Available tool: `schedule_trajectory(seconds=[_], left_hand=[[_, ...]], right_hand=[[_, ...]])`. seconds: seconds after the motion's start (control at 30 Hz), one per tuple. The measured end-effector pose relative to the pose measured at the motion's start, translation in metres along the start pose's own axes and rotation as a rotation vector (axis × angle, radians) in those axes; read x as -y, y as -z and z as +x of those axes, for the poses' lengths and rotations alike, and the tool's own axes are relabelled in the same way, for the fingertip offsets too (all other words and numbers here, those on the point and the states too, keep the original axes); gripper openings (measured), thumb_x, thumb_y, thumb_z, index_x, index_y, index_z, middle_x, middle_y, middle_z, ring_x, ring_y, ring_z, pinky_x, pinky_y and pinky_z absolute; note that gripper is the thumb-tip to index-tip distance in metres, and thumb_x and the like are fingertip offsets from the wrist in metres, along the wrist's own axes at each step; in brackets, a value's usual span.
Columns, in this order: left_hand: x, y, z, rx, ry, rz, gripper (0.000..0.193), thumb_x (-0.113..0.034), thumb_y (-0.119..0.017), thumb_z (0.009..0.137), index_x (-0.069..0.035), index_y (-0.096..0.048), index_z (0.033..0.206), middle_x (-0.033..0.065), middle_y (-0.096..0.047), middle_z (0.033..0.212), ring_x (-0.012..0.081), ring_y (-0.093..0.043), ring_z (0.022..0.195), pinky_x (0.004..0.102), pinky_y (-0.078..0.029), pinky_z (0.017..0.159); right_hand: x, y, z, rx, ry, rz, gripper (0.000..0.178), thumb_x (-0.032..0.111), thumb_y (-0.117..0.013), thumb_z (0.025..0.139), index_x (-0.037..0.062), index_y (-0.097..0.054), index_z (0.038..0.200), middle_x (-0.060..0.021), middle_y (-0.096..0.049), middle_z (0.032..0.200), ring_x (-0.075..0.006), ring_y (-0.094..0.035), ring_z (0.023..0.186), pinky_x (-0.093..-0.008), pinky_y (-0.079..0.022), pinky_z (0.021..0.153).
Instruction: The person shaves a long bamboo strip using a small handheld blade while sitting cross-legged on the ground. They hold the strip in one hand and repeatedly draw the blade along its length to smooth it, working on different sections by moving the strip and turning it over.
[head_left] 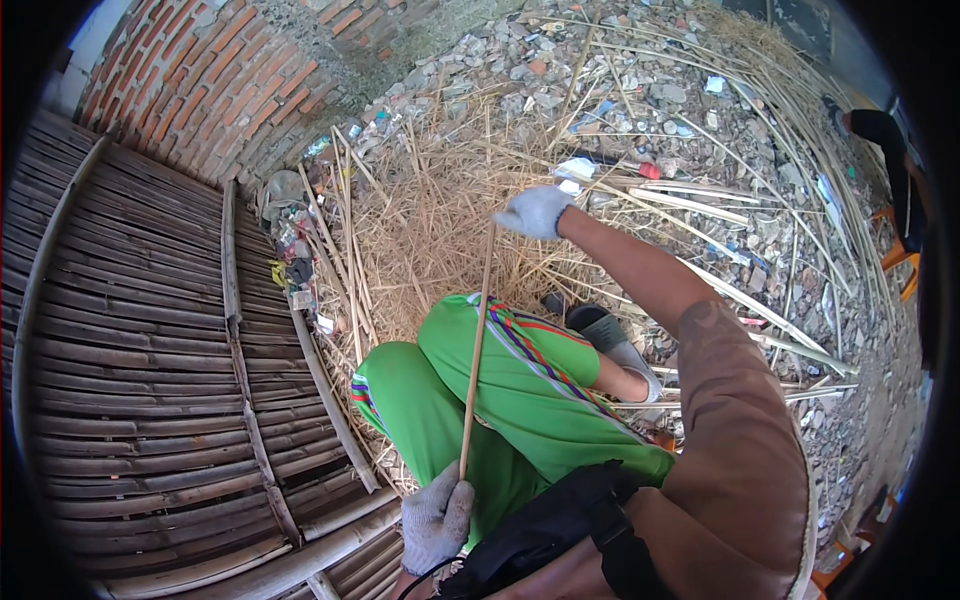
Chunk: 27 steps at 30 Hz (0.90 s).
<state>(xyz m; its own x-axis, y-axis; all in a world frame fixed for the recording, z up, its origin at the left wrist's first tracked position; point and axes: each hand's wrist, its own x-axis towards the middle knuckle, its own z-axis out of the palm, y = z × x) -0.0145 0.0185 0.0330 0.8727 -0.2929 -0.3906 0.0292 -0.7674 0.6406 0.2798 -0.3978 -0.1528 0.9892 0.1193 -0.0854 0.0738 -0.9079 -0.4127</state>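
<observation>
One thin bamboo strip [478, 350] here, running lengthwise over the lap of the green trousers [525, 375], with a gloved hand at each end. Left hand [437, 522] has the near end, fingers curled snug round it beside the black bag [550, 520]. That fist hides the tip, so I can't tell if anything else is tucked in there. Right hand [535, 212] is out past the knees on the far end, fingers closed in narrow, thumb side toward the strip. Neither hand is spread wide.

My guess on the two-ended hold: it stops a long skinny piece from swinging about, and having it over bent legs puts nearly the whole length in plain sight. Can't tell if it actually touches the trousers or just passes above them. The gloves are probably there against splinters.

As for the ground [850, 410], a mat of pale shavings [400, 250] lies just beyond the knees, toward the far edge. More long strips [690, 205] lie on the right side, roughly lengthwise together, maybe so they're easy to grab. A slatted bamboo panel [130, 360] takes up the left edge, with a brick wall [215, 75] at the far left corner.
</observation>
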Motion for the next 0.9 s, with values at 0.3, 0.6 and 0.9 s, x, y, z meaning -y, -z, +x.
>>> schedule_trajectory(seconds=[0.3, 0.6, 0.9], left_hand=[[0.027, -0.013, -0.006, -0.025, 0.129, -0.278, 0.047, -0.035, -0.066, 0.113, 0.000, -0.072, 0.144, 0.0027, -0.070, 0.077, 0.0079, -0.062, 0.059, 0.0270, -0.051, 0.056], [0.016, -0.024, 0.027, 0.004, 0.133, -0.397, 0.044, -0.028, -0.064, 0.115, 0.001, -0.069, 0.147, 0.0016, -0.069, 0.078, 0.0078, -0.060, 0.052, 0.0264, -0.048, 0.047], [0.009, -0.026, 0.028, 0.044, 0.138, -0.533, 0.046, -0.025, -0.061, 0.116, 0.004, -0.064, 0.150, 0.0030, -0.068, 0.084, 0.0087, -0.059, 0.053, 0.0260, -0.049, 0.048]], right_hand=[[-0.068, -0.039, 0.015, -0.233, -0.280, 0.602, 0.102, 0.088, -0.045, 0.102, -0.0069, -0.079, 0.116, -0.0259, -0.079, 0.103, -0.0370, -0.076, 0.098, -0.0470, -0.056, 0.098], [0.046, -0.016, -0.016, -0.149, -0.347, 1.102, 0.063, 0.061, -0.079, 0.098, -0.0011, -0.069, 0.099, -0.0058, -0.064, 0.076, -0.0168, -0.061, 0.064, -0.0377, -0.049, 0.057], [0.064, -0.028, -0.034, -0.093, -0.332, 1.118, 0.055, 0.056, -0.078, 0.100, 0.0037, -0.063, 0.091, -0.0046, -0.061, 0.070, -0.0167, -0.054, 0.051, -0.0384, -0.042, 0.046]])
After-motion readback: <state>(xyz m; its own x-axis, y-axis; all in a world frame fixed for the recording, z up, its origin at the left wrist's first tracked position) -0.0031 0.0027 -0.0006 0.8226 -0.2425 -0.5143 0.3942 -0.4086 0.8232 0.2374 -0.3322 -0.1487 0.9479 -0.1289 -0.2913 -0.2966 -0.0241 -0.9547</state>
